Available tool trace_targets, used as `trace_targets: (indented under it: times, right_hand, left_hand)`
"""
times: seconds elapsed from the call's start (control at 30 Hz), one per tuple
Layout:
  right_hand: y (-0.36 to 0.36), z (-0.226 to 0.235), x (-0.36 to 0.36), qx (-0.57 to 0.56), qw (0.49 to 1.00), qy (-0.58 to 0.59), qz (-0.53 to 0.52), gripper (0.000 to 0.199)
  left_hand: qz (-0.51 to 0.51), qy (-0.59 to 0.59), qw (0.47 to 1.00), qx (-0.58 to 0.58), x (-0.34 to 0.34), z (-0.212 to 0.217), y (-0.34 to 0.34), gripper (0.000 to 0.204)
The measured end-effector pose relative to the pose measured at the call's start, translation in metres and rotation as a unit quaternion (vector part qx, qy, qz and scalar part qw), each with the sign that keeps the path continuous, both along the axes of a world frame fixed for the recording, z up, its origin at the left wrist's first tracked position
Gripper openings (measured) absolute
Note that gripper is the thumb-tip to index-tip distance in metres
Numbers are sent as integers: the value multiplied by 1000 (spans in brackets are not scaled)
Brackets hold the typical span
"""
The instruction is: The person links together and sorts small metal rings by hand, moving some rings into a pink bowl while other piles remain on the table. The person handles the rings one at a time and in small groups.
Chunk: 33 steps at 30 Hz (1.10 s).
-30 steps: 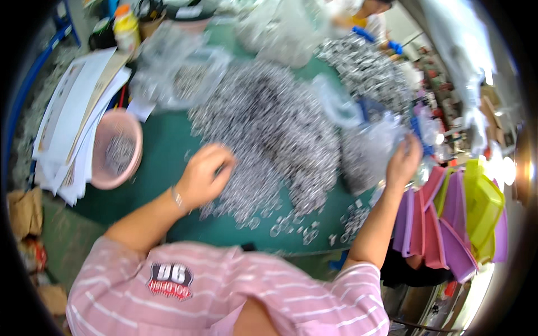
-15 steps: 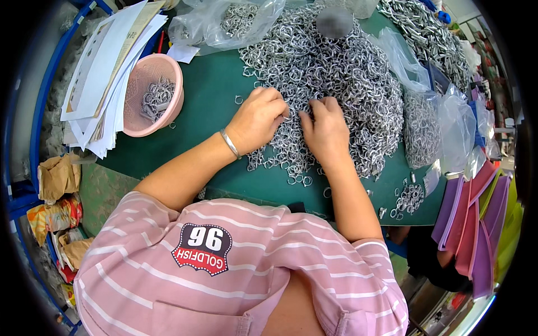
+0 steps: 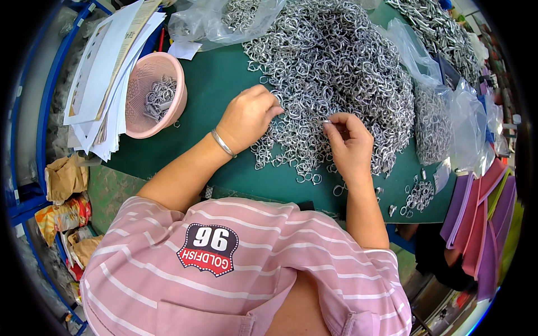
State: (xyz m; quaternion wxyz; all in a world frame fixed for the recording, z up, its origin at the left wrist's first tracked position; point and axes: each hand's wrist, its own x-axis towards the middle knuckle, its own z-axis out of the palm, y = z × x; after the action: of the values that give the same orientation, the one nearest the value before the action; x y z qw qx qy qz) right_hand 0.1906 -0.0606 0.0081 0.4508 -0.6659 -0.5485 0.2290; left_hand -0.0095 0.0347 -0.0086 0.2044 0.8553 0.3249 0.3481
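Note:
A large heap of small silver metal rings (image 3: 336, 73) is spread over the green tabletop (image 3: 207, 84) in front of me. My left hand (image 3: 249, 117) is at the heap's left edge, palm down, with thumb and fingers pinched together. Whatever may be between those fingertips is hidden. Over the near part of the heap, my right hand (image 3: 354, 147) pinches a small silver ring (image 3: 327, 122) between thumb and forefinger. Its other fingers are curled. Beside my right wrist, a few loose rings (image 3: 338, 190) lie on the table.
A pink plastic basket (image 3: 180, 84) holding some rings stands at the left, beside stacked papers (image 3: 106, 78). Plastic bags (image 3: 224, 28) lie behind. On the right are a filled bag of rings (image 3: 432, 126), a small ring group (image 3: 420, 196) and a pile of metal parts (image 3: 434, 33).
My right hand has drawn back toward me and right, out of the rings, and its pinched ring now shows. My left hand has shifted slightly left. The whole view has shifted a little.

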Motion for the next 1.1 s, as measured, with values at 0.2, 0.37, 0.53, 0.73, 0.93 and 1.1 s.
trace_targets:
  times: [0.2,0.37,0.53,0.73,0.93,1.1]
  right_hand:
    - [1,16,-10,94,993,-41,63,14]
    - [6,5,-23,93,991,96,25,14]
    - [5,-12,-25,93,984,148,27,18]
    - [1,-11,-30,112,963,241,33,25]
    - [-2,-14,-30,185,980,76,2,32]
    - [-2,-12,-32,235,972,-8,20,28]
  left_hand:
    - [-13,-187,888,-420,4,15,-8,14]
    - [-49,-266,827,-492,10,20,-15,19]
    - [-94,-303,813,-488,10,15,-24,16]
    - [-128,-271,850,-433,15,16,-31,15]
    - [-144,-263,855,-424,17,18,-36,23]
    - [-111,-271,865,-408,20,16,-40,21]
